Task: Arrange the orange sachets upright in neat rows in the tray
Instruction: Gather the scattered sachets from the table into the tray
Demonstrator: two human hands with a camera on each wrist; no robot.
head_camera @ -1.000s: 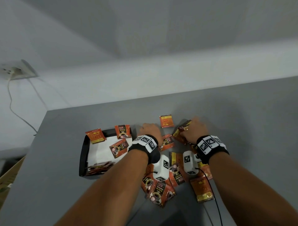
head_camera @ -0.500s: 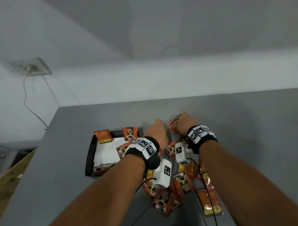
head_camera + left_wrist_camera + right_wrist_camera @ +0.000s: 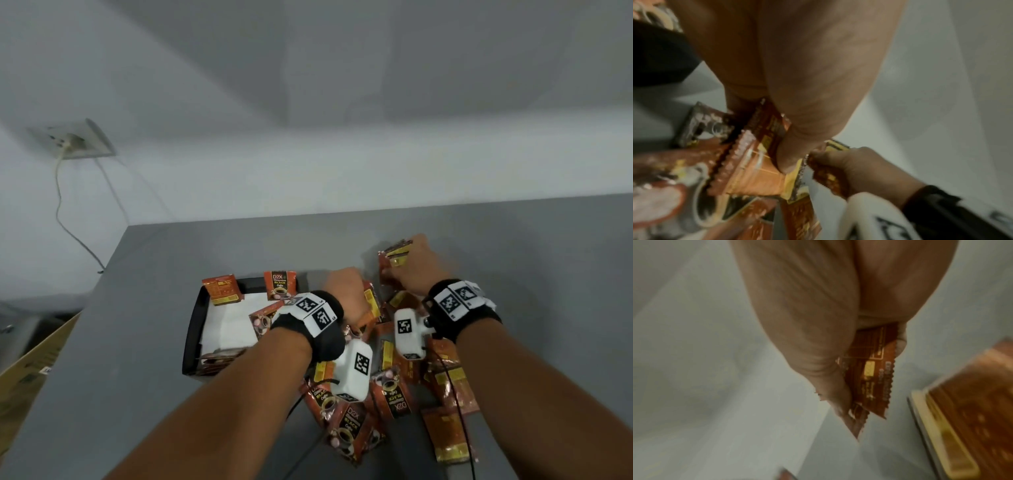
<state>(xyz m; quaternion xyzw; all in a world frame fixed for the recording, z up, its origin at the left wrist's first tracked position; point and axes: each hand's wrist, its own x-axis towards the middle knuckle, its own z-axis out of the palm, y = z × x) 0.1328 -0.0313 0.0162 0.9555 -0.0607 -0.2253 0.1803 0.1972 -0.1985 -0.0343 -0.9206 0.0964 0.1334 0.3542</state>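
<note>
A black tray [image 3: 191, 329] with a white liner sits left of my hands. In it, two orange sachets [image 3: 222, 289] [image 3: 279, 286] lean upright against the far rim, and others lie flat. My left hand [image 3: 346, 294] is just right of the tray, with the thumb [image 3: 789, 146] and fingers pinching a sachet [image 3: 766, 129] from the loose pile [image 3: 387, 394]. Farther back, my right hand [image 3: 411, 267] grips a small bundle of sachets [image 3: 394, 257] on edge; the bundle [image 3: 871, 373] also shows in the right wrist view.
The grey table [image 3: 205, 246] ends at a wall behind and drops off on the left. A wall socket [image 3: 75, 140] with a hanging cable is at far left. A cardboard box [image 3: 30, 370] stands below the table's left edge. Cables trail from the white wrist cameras [image 3: 352, 370].
My right hand reached farther back to the lone sachet lying there and now holds it with its bundle. My left hand shifted slightly forward over the pile.
</note>
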